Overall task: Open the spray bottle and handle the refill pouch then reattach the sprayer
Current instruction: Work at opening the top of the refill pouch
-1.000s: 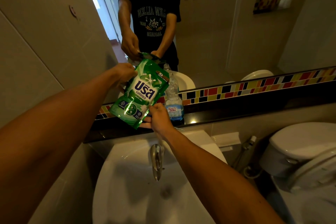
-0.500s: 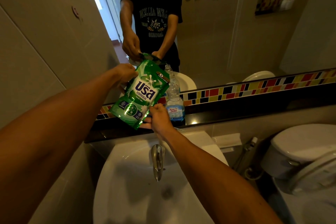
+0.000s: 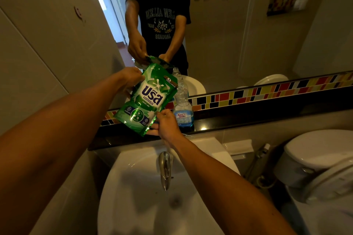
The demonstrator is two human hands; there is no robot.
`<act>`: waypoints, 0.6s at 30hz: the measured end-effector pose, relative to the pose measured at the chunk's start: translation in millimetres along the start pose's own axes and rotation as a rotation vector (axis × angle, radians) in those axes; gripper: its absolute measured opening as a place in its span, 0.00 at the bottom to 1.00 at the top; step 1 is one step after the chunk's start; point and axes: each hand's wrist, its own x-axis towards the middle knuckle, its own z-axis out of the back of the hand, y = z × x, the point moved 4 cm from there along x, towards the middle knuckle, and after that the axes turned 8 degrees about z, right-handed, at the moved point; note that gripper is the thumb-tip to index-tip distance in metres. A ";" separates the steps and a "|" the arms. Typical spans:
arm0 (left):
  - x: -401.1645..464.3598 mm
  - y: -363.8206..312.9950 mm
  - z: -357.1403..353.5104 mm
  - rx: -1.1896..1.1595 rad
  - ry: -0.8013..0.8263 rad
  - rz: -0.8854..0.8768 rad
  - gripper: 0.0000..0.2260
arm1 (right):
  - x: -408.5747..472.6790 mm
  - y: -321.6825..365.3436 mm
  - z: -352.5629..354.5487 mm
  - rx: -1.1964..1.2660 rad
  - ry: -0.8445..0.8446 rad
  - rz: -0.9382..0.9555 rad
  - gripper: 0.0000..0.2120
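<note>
Glossy green refill pouch (image 3: 148, 99), flexible film, held tilted above the black polished ledge (image 3: 248, 120). Left hand (image 3: 131, 77) fingers closed on its top corner; right hand (image 3: 168, 125) fingers pinched shut on its bottom corner. Clear plastic spray bottle (image 3: 182, 108), sprayer off, neck open, stands on the ledge just behind the pouch. White glazed sink (image 3: 137, 196) below, with a metal tap (image 3: 165, 170).

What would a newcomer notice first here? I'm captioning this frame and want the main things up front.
The glossy green refill pouch stands out, held tilted above the white ceramic sink, the left hand at its top corner and the right hand at its bottom. Just behind it, the clear plastic spray bottle with blue liquid stands uncapped on the dark ledge below the mirror.
</note>
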 end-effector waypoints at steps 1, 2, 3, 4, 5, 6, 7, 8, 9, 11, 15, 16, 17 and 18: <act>0.6 0.3 0.5 0.000 0.003 -0.002 0.06 | 0.3 -0.3 -0.1 -0.001 0.000 0.000 0.03; 1.0 0.4 0.8 0.000 0.005 -0.003 0.06 | 0.8 -0.5 0.0 -0.002 0.001 0.001 0.03; 1.3 0.4 0.6 0.001 0.006 -0.001 0.06 | 1.0 -0.5 0.3 -0.003 0.002 0.002 0.04; 1.6 0.4 0.4 0.001 0.006 0.001 0.06 | 1.3 -0.2 0.5 -0.006 0.003 0.003 0.03; 1.6 0.6 0.3 0.002 0.005 0.002 0.06 | 1.2 0.0 0.4 -0.008 0.006 0.004 0.03; 1.8 0.8 0.2 0.002 0.004 0.002 0.06 | 1.3 0.2 0.3 -0.008 0.008 0.004 0.03; 1.9 1.0 0.1 0.002 0.003 0.001 0.06 | 1.4 0.4 -0.1 -0.005 0.009 0.004 0.03; 2.1 1.1 0.6 0.004 0.003 0.000 0.06 | 1.4 0.7 -0.8 0.001 0.009 0.003 0.03; 2.4 1.1 0.9 0.007 0.004 -0.002 0.06 | 1.3 1.2 -1.9 0.006 0.010 0.003 0.03; 2.4 1.3 1.5 0.007 0.008 0.001 0.05 | 1.4 1.4 -3.3 0.007 0.007 0.004 0.03; 1.9 0.8 2.5 0.012 0.007 0.002 0.06 | 1.9 0.5 -4.2 0.008 -0.005 -0.003 0.03; 1.7 0.7 2.6 0.013 0.010 0.003 0.06 | 1.9 0.5 -4.3 0.012 -0.005 -0.006 0.03; 1.6 0.7 2.6 0.013 0.015 0.006 0.07 | 1.5 0.8 -4.3 0.018 -0.004 -0.008 0.03; 1.6 0.6 2.5 0.012 0.019 0.008 0.07 | 1.2 1.1 -4.3 0.023 -0.004 -0.008 0.02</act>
